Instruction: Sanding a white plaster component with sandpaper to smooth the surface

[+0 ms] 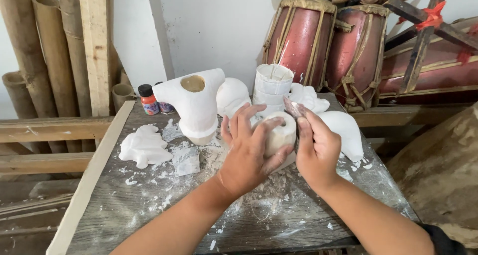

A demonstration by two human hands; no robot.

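My left hand is wrapped around the white plaster cylinder, holding it just above the dusty wooden table, long axis roughly upright. My right hand pinches a thin flat scraper touching the cylinder's upper right edge. Other white casts stand behind, apart.
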